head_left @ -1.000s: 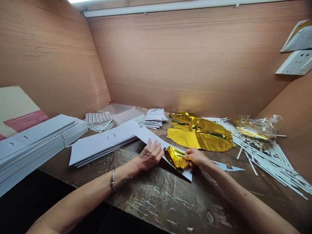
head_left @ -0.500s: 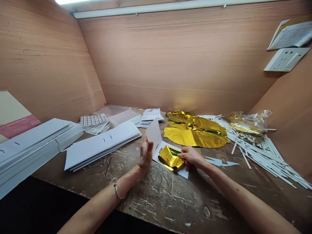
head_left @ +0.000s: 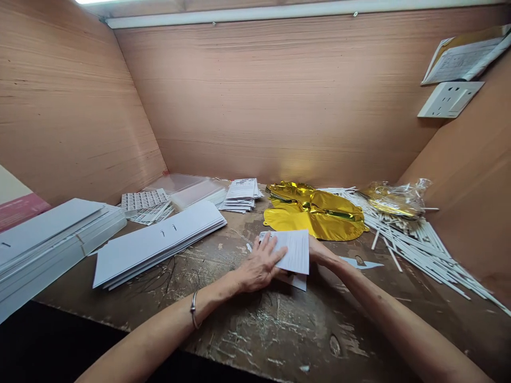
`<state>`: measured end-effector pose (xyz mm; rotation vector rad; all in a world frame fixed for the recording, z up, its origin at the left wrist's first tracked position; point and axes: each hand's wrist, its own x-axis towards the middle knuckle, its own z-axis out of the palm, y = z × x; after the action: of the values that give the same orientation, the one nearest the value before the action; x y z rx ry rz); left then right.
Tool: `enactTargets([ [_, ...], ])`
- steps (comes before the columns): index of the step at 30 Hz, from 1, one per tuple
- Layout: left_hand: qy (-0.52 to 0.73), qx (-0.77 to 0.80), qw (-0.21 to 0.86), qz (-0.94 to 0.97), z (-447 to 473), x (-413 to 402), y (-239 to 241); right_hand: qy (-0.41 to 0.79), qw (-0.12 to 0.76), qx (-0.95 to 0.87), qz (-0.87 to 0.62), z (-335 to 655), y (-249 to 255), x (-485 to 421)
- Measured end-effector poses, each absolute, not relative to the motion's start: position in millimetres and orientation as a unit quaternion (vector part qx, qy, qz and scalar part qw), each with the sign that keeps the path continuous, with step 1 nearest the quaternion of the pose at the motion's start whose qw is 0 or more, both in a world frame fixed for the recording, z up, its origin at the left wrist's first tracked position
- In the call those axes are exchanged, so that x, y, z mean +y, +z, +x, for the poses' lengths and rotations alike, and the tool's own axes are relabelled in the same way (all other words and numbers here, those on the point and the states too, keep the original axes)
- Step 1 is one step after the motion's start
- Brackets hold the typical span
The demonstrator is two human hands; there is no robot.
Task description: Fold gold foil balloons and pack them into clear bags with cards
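Observation:
A folded white printed card [head_left: 296, 254] lies at the middle of the table, its upper flap now over the lower one. Across that flap's left part my left hand [head_left: 261, 261] rests with the fingers spread, a bracelet on its wrist. Only the wrist and back edge of my right hand [head_left: 317, 250] show at the card's right side. Its fingers are hidden behind the flap, so their hold cannot be made out. The folded gold foil seen before is out of sight under the card. Just beyond lie flat gold foil balloons [head_left: 315, 221].
White sticks [head_left: 423, 260] spread along the right, with a clear bag of gold foil [head_left: 393, 199] on them. Stacked white cards [head_left: 159, 239] stand at left, near a banded stack [head_left: 51, 239]. Behind are label sheets [head_left: 144, 202], clear plastic sleeves [head_left: 195, 191] and printed slips [head_left: 241, 192].
The card's raised left flap has been folded over to the right, covering the gold foil. My left hand moved right with it and now lies flat on top. My right fingers went out of sight.

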<state>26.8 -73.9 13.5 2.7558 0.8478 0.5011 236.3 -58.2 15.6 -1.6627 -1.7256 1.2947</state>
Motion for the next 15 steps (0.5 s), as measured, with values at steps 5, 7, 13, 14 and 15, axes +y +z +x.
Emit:
enactTargets([
  [5, 0.053, 0.273, 0.076, 0.957, 31.0, -79.8, 7.1, 0.304, 0.135, -0.682, -0.651, 252.3, 33.2, -56.3],
  [7, 0.042, 0.276, 0.071, 0.958, 30.5, -80.3, 6.9, 0.145, 0.176, -0.694, -0.683, 255.7, 41.5, -57.5],
  [13, 0.07, 0.271, 0.085, 0.956, 30.0, -79.6, 5.2, 0.197, 0.181, -0.795, -0.545, 235.5, 32.0, -66.5],
  [14, 0.104, 0.291, 0.094, 0.946, 30.0, -77.7, 5.2, 0.214, 0.17, -0.792, -0.546, 233.1, 26.7, -67.5],
  [15, 0.152, 0.329, 0.105, 0.926, 30.2, -74.8, 5.7, 0.222, 0.167, -0.787, -0.551, 232.0, 21.7, -68.1],
])
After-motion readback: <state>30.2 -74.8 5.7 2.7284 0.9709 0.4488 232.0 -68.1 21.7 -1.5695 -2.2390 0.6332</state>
